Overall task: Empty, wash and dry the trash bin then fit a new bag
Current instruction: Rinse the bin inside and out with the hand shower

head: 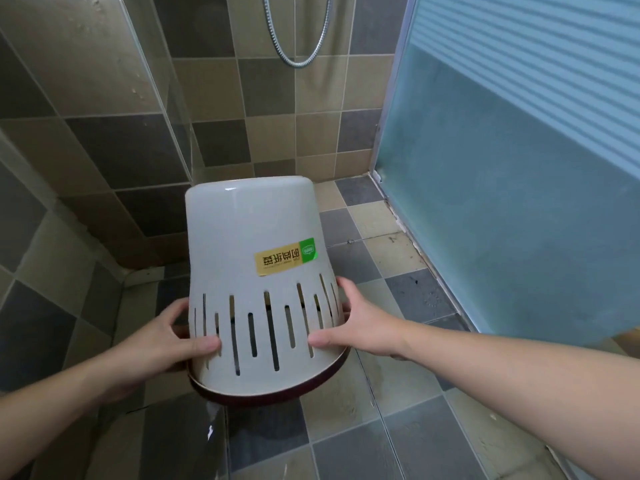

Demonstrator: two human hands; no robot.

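Bin (256,271), white and slotted, sits mid-frame upside down above the tiled floor (398,427), left hand (173,341) and right hand (349,327) each gripping its sides near the dark rim. Emptying looks done; no bag is fitted. Drying and bagging seem left.

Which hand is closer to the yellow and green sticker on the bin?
Right. The right hand grips the upside-down bin just below the sticker, on its green end's side; the left hand grips the opposite side, farther away.
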